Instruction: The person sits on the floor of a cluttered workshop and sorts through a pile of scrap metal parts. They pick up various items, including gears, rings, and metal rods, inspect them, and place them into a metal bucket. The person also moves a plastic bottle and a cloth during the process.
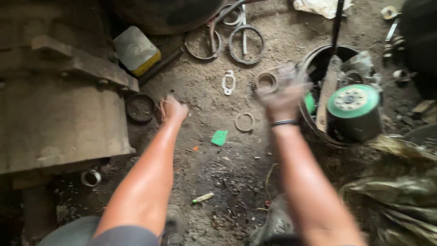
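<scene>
A round, dark, dirt-caked metal disc part [140, 107] is seen lying flat on the dusty ground, tucked against the corner of a large grimy metal housing [59, 114]. A small rusty ring-shaped metal bearing [266, 81] is seen lying further right on the ground, partly veiled by motion blur.

Green disc [353, 101], green scrap [219, 137], yellow-edged grey can [136, 50]

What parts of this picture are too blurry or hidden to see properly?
- Right hand, head view: smeared by motion, so its fingers and grip are unreadable.
- Left hand: a fist seen from behind, its palm side hidden.
- Bucket: its inside is covered by a green-topped disc and a plank.
</scene>
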